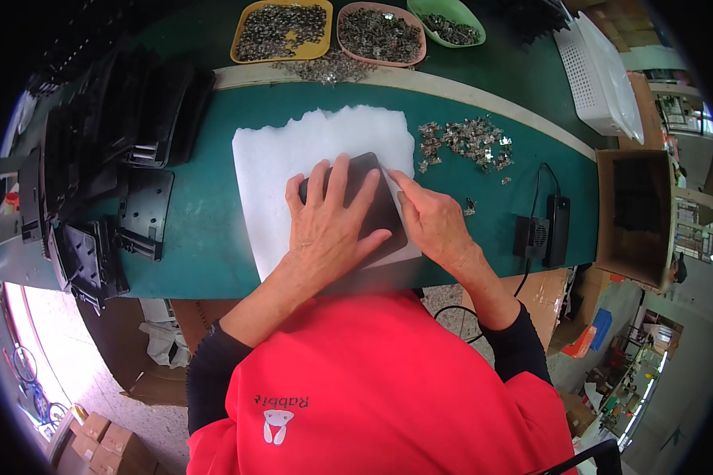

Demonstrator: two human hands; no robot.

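- Left hand (325, 226): laid flat with fingers spread over the dark panel (370, 207), pressing it down; open-palmed, nothing closed in the fingers.
- Right hand (434, 223): set against the panel's right edge, index finger stretched along that edge toward the upper corner; whether any small part is pinched under the fingertips cannot be told.
- Dark panel: flat, rounded-corner piece, matt dark grey to black, probably moulded plastic; it lies on the lower right part of the white foam sheet (293, 154), near the table's front edge, mostly covered by the left hand.
- White foam sheet: soft, fibrous-looking padding with a ragged upper edge, spread on the green table top (206, 261).
- Step in hand, as a judgement: the panel is being steadied and its edge worked or checked by touch; a next move would call for firm downward hold from the left hand and fine fingertip control from the right.
- Loose metal clips (467, 142): small, shiny, irregular pieces in a scattered heap just right of the sheet.
- Trays beyond the pale strip: yellow tray (245, 24), pink tray (341, 20), green tray (444, 9), all oval and holding similar metal bits.
- Black moulded frames (127, 119): stacked and spread at the left, ribbed and hard-looking.
- Cardboard box (606, 214) at the right; white perforated basket (602, 75) beyond it; small black device with cable (558, 229) between.
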